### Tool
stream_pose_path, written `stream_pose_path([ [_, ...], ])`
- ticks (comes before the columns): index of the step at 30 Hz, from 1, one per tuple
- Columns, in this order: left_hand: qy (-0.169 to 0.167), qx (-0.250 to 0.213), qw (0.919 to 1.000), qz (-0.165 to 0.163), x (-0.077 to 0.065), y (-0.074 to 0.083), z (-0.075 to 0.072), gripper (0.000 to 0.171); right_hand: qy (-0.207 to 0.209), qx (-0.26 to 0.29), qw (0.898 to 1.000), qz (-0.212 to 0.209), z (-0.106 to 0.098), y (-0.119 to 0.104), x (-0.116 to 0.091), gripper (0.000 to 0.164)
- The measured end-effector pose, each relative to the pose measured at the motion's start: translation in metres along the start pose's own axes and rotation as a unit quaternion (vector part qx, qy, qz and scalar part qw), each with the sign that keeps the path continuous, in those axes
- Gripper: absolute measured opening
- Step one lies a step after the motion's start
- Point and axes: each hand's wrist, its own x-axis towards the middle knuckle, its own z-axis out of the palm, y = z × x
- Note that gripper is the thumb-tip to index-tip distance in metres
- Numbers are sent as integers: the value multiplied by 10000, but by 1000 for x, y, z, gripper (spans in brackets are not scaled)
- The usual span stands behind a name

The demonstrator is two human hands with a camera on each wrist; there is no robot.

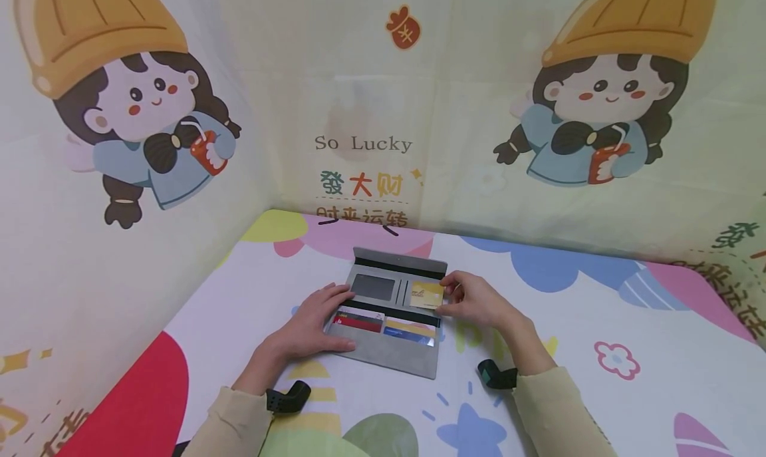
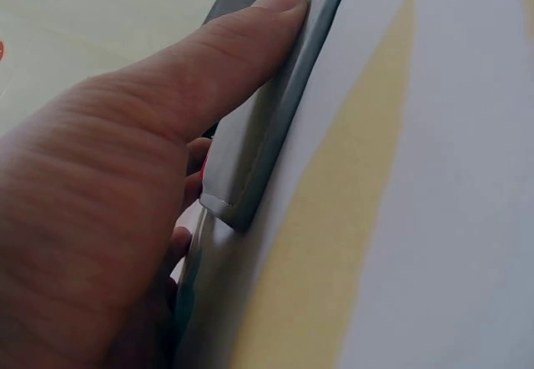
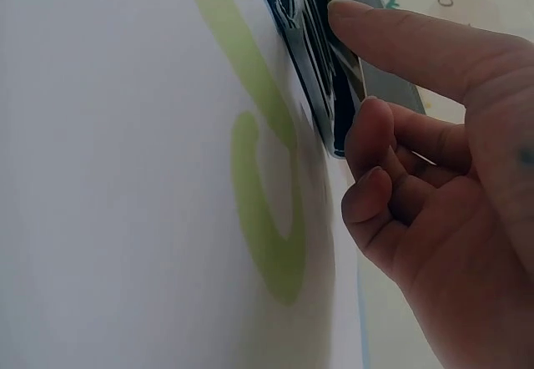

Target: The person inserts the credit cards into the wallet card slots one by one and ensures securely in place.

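An unfolded grey wallet [image 1: 389, 358] lies on the patterned tabletop. My left hand [image 1: 312, 320] rests along its left side, the thumb [image 2: 234, 56] stretched flat over the lower panel. At the upper right pocket, my right hand [image 1: 481, 302] pinches the right edge of a gold card [image 1: 426, 296] between thumb and fingers. How deep the card sits in the pocket is unclear. Below the fold, a red-and-white card [image 1: 359, 321] and a blue-and-yellow card [image 1: 409, 331] show in the slots. A dark window pocket [image 1: 374, 287] is at upper left.
The wallet's top flap [image 1: 399, 261] stands raised at the back. A cream backdrop [image 1: 467, 111] with cartoon figures rises behind the table. Black wrist devices, one by the left cuff [image 1: 289, 398] and one by the right [image 1: 495, 375], sit low over the tabletop.
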Motion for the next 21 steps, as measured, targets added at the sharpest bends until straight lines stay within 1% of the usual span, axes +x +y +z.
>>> stream_pose_path([
  [9, 22, 25, 10000, 57, 0, -1, 0, 94, 34, -37, 10000, -83, 1, -4, 0, 48],
  [21, 3, -22, 10000, 1, -1, 0, 0, 94, -29, 93, 9999, 134, 7, -8, 6, 50],
])
